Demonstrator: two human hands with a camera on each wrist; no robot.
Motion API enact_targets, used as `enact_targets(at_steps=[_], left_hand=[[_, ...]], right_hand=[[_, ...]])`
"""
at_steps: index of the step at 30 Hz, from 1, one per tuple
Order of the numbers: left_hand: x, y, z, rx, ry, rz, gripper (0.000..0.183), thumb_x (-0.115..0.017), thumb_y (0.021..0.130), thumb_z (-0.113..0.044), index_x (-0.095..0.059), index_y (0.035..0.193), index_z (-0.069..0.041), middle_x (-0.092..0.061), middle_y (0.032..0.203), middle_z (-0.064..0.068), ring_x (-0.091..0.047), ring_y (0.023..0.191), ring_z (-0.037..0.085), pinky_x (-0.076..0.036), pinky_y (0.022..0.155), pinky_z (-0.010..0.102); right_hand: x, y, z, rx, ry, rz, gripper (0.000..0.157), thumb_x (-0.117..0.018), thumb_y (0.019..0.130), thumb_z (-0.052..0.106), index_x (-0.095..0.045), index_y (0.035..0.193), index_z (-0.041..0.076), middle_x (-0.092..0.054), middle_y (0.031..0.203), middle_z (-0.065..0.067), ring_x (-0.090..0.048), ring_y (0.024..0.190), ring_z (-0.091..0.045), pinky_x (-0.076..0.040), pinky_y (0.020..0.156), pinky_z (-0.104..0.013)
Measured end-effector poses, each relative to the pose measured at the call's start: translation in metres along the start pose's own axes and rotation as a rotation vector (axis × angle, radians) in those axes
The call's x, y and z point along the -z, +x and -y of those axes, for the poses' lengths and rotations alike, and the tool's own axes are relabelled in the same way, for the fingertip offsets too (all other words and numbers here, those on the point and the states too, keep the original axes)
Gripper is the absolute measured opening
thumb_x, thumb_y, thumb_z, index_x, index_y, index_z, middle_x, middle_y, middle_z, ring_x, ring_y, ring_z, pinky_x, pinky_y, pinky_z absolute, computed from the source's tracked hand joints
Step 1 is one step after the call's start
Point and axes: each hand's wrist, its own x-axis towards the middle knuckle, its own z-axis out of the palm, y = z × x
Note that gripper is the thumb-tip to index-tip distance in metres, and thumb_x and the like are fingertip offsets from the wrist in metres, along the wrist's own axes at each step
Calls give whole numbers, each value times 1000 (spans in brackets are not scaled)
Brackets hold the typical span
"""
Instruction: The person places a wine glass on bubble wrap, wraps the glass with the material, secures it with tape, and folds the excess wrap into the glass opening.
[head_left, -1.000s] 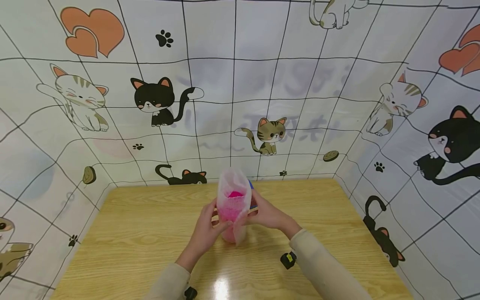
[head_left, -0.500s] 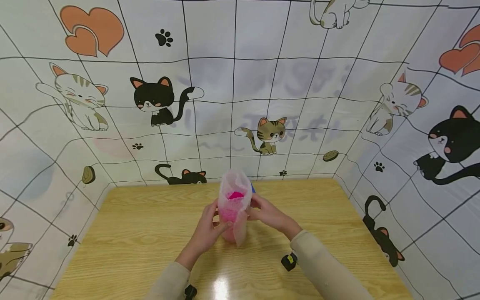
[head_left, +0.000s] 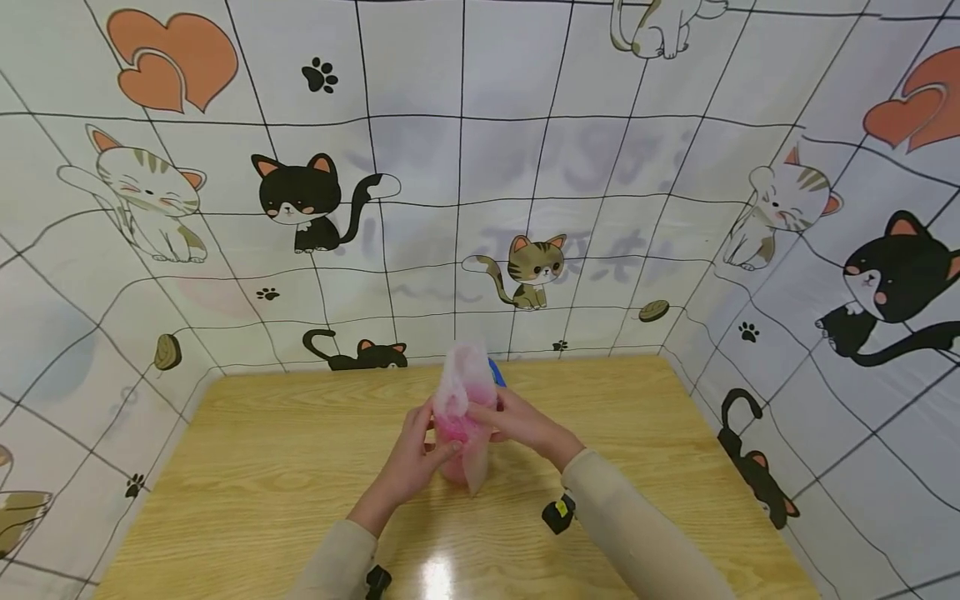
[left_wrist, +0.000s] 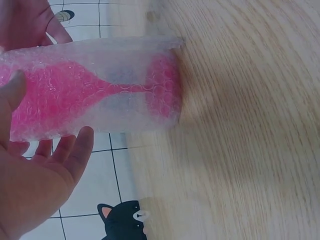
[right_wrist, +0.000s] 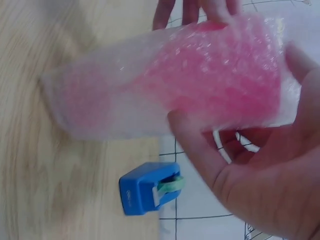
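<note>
A pink stemmed goblet [left_wrist: 55, 92] stands upright on the table, rolled in clear bubble wrap [head_left: 468, 367]. Its bowl, thin stem and round base show through the wrap in the left wrist view. The wrap rises above the bowl, and its top edge is bent inward at the near side. My left hand [head_left: 408, 454] grips the wrapped goblet from the left, thumb in front and fingers behind. At the upper right, my right hand [head_left: 528, 427] holds the wrap, with the thumb [right_wrist: 187, 135] against it and a finger over the top edge.
A blue tape dispenser [right_wrist: 145, 190] with green tape stands behind and right of the goblet, mostly hidden in the head view. The wooden table [head_left: 285, 467] meets cat-printed cloth walls [head_left: 420, 150] at the back and sides.
My right hand has shifted left onto the top of the wrap, whose edge now folds inward over the pink bowl. My left hand keeps its hold. The head view has turned slightly right.
</note>
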Motion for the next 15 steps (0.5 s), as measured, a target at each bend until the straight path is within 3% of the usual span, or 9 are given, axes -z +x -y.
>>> enact_targets(at_steps=[8, 12, 15], left_hand=[[3, 0, -3, 23, 31, 7, 76, -68, 92, -30, -25, 154, -22, -38, 141, 13, -47, 124, 32, -51, 95, 48], [8, -1, -11, 52, -6, -8, 56, -49, 101, -25, -29, 153, -19, -40, 146, 12, -44, 130, 32, -45, 101, 56], [10, 1, -14, 83, -32, -32, 49, -31, 106, -35, -34, 152, -15, -41, 149, 13, -43, 134, 32, -45, 100, 55]], right_hand=[[-2, 9, 17, -164, 6, -37, 50, -68, 85, 31, -51, 128, 11, -59, 122, -9, -59, 105, -24, -58, 80, -51], [-3, 11, 22, -215, 9, -38, 41, -69, 83, 22, -55, 120, 8, -60, 114, -8, -58, 97, -22, -60, 73, -42], [-5, 11, 23, -219, 15, -48, 36, -67, 82, 17, -57, 115, 6, -60, 109, -7, -58, 92, -21, -60, 66, -36]])
